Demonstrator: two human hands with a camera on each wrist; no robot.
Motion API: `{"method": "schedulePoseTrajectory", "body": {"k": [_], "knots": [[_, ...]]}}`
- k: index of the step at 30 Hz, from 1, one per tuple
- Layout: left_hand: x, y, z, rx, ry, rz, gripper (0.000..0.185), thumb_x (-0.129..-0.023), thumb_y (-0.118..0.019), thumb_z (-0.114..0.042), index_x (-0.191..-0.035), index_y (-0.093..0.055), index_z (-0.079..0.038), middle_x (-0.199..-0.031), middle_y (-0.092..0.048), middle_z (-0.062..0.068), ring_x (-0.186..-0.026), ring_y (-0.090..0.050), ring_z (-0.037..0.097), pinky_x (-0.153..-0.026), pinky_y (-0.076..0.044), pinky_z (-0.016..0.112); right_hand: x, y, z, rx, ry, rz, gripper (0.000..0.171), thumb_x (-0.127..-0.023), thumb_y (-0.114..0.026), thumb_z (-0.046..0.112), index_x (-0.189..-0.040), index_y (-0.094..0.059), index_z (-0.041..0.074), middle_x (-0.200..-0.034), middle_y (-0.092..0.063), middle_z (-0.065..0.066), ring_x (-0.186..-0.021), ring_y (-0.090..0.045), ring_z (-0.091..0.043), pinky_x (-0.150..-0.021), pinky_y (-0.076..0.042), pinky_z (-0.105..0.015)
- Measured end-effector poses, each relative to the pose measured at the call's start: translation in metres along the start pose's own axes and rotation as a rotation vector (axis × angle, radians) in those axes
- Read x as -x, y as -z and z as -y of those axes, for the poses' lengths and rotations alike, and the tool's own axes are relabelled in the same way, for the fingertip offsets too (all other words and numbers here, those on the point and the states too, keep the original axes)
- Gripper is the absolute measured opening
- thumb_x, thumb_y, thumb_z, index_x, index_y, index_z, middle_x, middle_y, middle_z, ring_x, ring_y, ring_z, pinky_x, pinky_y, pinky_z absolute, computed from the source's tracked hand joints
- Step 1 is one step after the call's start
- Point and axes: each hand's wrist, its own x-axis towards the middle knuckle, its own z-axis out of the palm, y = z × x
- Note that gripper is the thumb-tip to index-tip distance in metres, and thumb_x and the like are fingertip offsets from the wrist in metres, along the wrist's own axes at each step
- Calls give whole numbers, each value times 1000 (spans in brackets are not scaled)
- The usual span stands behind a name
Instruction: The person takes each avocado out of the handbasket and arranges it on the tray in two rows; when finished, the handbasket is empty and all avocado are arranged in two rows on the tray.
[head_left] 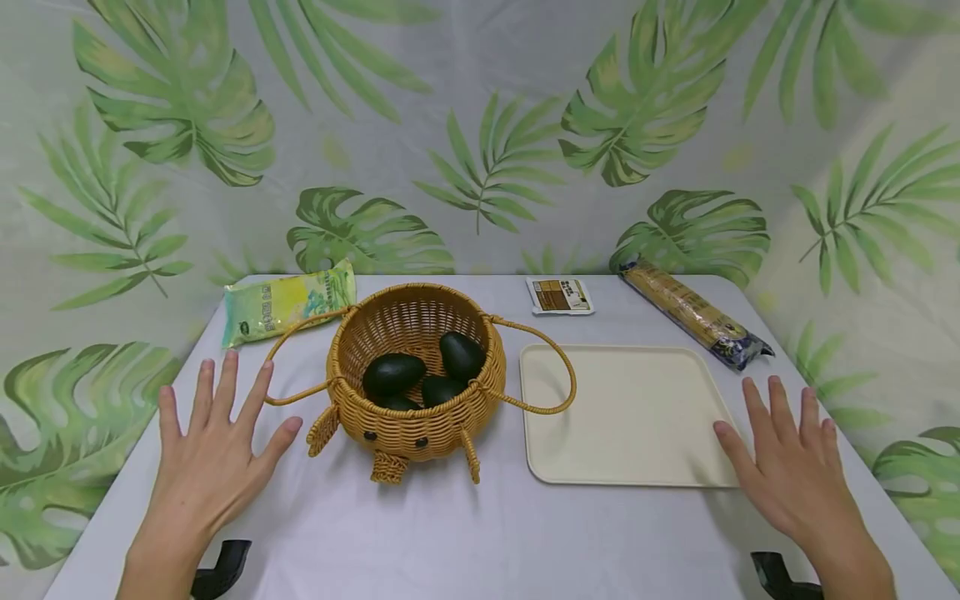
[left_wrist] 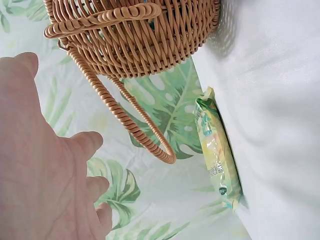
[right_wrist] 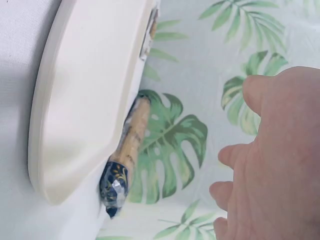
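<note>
A woven wicker basket (head_left: pixel 414 379) shaped like a pig stands mid-table with several dark green avocados (head_left: pixel 393 374) inside; its side also shows in the left wrist view as the basket (left_wrist: pixel 135 35). A cream tray (head_left: pixel 630 412) lies empty to its right, and the right wrist view shows the tray (right_wrist: pixel 85 100) edge. My left hand (head_left: pixel 213 433) hovers flat, fingers spread, left of the basket, holding nothing. My right hand (head_left: pixel 787 467) is spread at the tray's right front corner, holding nothing.
A yellow-green packet (head_left: pixel 288 304) lies at the back left, also seen as the packet (left_wrist: pixel 217 155). A small brown-labelled pack (head_left: pixel 559 296) and a long pasta packet (head_left: pixel 693 315) lie at the back right. A leaf-print cloth hangs behind the table.
</note>
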Motion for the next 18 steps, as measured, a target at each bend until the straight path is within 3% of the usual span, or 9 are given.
{"method": "schedulePoseTrajectory", "body": {"k": [5, 11, 14, 18], "knots": [[-2, 0, 0, 7, -9, -2, 84, -102, -41, -65, -168, -11, -21, -172, 7, 18, -159, 14, 38, -119, 21, 65, -2, 1, 0, 7, -2, 1, 80, -109, -34, 51, -165, -2, 4, -167, 8, -32, -148, 31, -48, -115, 25, -66], [-5, 0, -3, 50, -36, -31, 82, -103, -42, -62, -168, -12, -21, -173, 6, 17, -160, 11, 37, -122, 18, 61, -6, 1, -1, 0, 50, -35, 80, -109, -42, 47, -164, -10, 0, -166, -2, -37, -153, 24, -47, -118, 11, -71], [-9, 1, -7, 108, -66, -59, 79, -104, -43, -59, -167, -15, -20, -174, 3, 15, -160, 3, 38, -124, 15, 57, -11, 4, 1, -38, 114, -84, 77, -107, -52, 40, -162, -20, -3, -163, -14, -40, -155, 8, -53, -121, 3, -69], [-16, 1, -17, 238, -134, -128, 74, -105, -46, -52, -166, -21, -19, -173, -11, 16, -157, -16, 42, -127, 0, 57, -23, 14, 17, -154, 180, -137, 73, -103, -62, 31, -160, -29, -2, -159, -28, -39, -148, -21, -59, -119, -13, -72]]}}
